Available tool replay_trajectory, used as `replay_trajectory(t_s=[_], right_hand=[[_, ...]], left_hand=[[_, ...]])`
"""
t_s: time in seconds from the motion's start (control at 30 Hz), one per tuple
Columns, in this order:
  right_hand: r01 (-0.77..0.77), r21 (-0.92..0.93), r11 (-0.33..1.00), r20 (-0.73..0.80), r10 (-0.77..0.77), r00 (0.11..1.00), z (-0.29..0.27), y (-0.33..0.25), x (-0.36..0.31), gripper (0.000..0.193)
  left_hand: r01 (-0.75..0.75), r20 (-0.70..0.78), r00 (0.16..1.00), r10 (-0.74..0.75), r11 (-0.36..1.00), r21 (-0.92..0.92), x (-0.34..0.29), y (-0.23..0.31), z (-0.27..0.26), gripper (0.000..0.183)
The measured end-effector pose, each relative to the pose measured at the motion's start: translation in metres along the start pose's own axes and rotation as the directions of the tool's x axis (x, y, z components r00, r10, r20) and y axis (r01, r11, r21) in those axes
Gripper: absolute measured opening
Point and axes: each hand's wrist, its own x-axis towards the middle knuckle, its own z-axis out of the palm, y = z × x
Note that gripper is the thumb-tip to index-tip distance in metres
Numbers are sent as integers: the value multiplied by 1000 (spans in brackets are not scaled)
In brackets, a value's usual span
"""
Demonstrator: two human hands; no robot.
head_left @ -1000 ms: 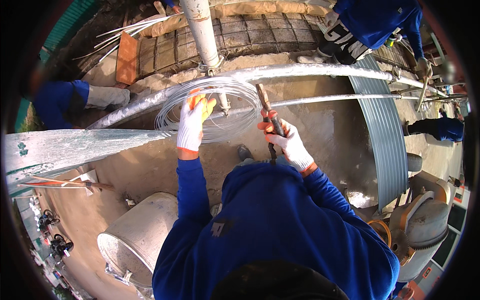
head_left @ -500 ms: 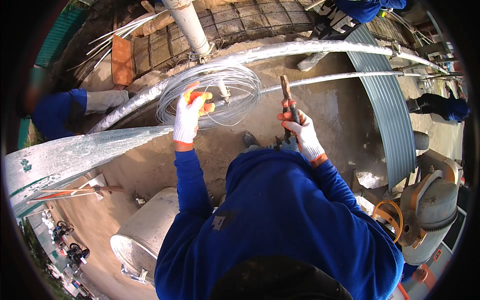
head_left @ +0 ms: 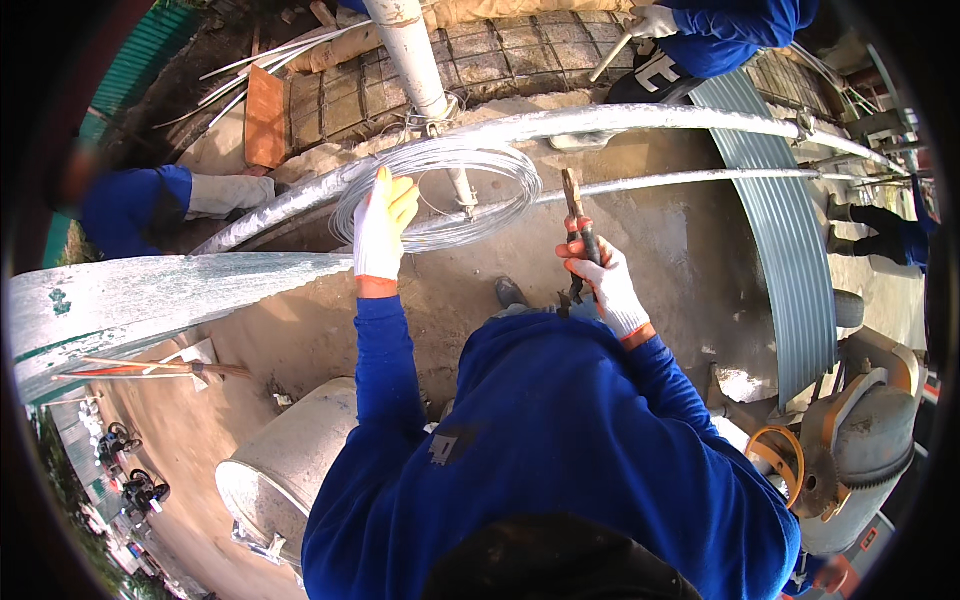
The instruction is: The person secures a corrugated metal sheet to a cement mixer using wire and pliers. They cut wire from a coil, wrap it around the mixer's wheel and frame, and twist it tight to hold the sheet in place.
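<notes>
My left hand [head_left: 382,225], in a white glove with orange finger parts, is up against the left side of a coil of thin silvery wire [head_left: 460,238]. Its fingers are stretched out, and no strand shows gripped in them. The coil lies over a long curved metal pipe [head_left: 600,117], near an upright pole [head_left: 410,60]. Closed around the handles of a pair of pliers [head_left: 574,205] is my right hand [head_left: 610,285], gloved the same way. The pliers' worn jaws point up and away from me, apart from the wire.
A second, thinner pipe [head_left: 660,182] runs below the first. Corrugated sheet [head_left: 775,250] leans at right, near a concrete mixer [head_left: 865,440]. A metal drum [head_left: 290,450] lies at lower left. A co-worker [head_left: 735,35] holding a stick is at the top; another [head_left: 135,210] bends at left.
My left hand's fingers have straightened from a curl at the coil. The right hand keeps hold of the pliers. At the top, the co-worker's gloved hand and stick have come into view.
</notes>
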Motion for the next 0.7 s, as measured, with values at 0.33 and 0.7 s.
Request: replay_trajectory(t_s=[0.33, 0.7], right_hand=[[-65, -25, 998, -67, 63, 996, -11, 1, -21, 24], [-96, -53, 994, -111, 90, 990, -33, 21, -36, 28]], left_hand=[[260, -49, 932, -360, 755, -602, 28, 17, 13, 95], [272, -81, 926, -368, 803, -531, 41, 37, 17, 31]])
